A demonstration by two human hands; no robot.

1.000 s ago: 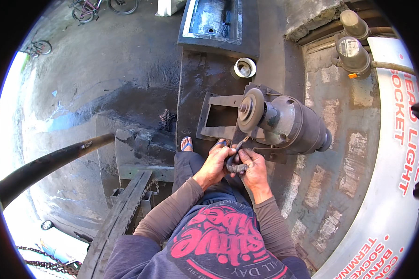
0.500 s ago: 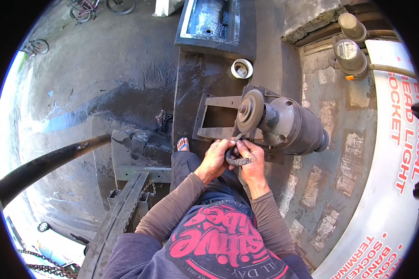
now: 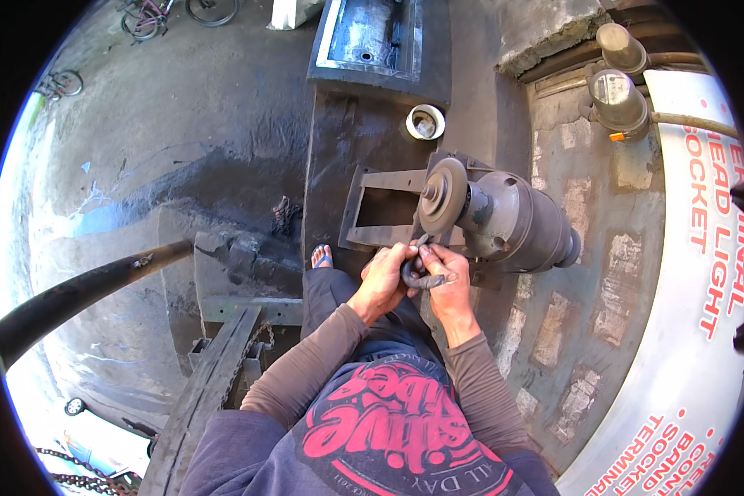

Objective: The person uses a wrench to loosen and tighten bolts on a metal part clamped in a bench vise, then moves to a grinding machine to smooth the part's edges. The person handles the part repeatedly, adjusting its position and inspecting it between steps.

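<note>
We have both hands clamped on one dark, curved, cable-like piece (image 3: 424, 283), the left hand (image 3: 382, 277) and the right hand (image 3: 448, 289) pinching it side by side. It sits off the near edge of the metal frame (image 3: 355, 207), its far end just beside the round wheel (image 3: 443, 198), though we cannot tell whether they touch. Work on that end looks under way; how much is finished or left doesn't show.
</note>
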